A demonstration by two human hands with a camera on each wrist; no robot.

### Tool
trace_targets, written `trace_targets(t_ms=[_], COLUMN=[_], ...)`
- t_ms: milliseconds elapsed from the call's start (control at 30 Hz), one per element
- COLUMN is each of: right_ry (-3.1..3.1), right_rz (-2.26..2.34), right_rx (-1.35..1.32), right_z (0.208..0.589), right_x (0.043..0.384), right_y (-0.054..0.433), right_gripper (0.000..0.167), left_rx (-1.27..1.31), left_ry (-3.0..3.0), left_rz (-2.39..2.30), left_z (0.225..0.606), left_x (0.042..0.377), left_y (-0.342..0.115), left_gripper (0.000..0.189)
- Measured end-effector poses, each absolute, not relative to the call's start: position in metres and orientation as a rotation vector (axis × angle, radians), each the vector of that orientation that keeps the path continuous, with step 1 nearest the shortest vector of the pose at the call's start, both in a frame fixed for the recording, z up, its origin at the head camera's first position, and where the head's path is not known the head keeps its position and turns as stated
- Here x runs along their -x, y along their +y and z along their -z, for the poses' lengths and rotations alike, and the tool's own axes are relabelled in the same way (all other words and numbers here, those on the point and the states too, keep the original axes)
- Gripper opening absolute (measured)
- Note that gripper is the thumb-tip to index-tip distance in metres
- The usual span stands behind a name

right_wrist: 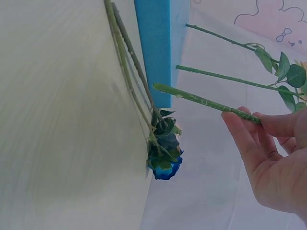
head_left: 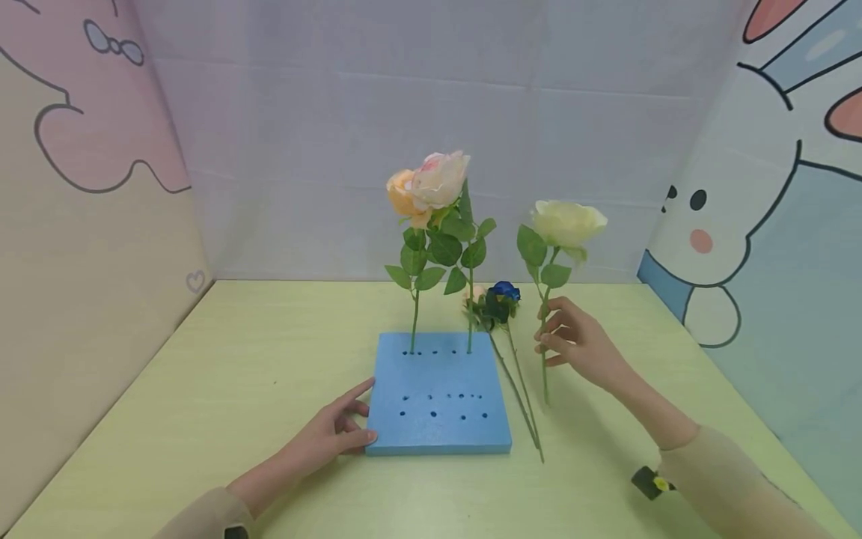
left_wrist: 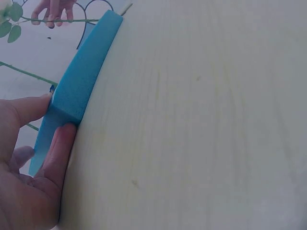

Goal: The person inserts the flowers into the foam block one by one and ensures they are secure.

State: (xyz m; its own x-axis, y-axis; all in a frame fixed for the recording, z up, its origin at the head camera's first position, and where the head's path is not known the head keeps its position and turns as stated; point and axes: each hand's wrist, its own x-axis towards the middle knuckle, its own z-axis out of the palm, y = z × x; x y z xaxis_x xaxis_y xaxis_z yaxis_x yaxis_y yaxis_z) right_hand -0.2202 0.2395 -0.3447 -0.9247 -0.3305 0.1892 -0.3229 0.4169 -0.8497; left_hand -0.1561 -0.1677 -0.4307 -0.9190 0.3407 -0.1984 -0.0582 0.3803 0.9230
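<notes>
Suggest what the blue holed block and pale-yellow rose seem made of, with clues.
Blue holed block: matte, perhaps dense foam, its side finely grainy; painted wood possible.
Pale-yellow rose: perhaps matte fabric, softly layered without shine; possibly real.

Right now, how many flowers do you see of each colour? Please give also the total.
Pale yellow flower: 1
Pinkish-white flower: 1
Orange flower: 1
Blue flower: 1
Pale peach flower, partly hidden: 1
Total: 5
</notes>
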Motion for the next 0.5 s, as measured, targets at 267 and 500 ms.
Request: trace_targets(t_ms=[267,500], right_ry=[2.612,2.629], right_rz=[1.689,1.756], right_rx=[0.688,0.801], right_z=[0.337,0.341], right_x=[0.214,0.211], right_y=[0.215,0.191], right_gripper=[0.026,0.025], left_rx=[-0.266,-0.265], left_ry=[2.284,2.286], left_rz=[-1.557,-1.556], left_z=[0.432,0.432], left_x=[0.157,0.157], left_y=[-0.169,-0.169], left_gripper=[0.087,0.088])
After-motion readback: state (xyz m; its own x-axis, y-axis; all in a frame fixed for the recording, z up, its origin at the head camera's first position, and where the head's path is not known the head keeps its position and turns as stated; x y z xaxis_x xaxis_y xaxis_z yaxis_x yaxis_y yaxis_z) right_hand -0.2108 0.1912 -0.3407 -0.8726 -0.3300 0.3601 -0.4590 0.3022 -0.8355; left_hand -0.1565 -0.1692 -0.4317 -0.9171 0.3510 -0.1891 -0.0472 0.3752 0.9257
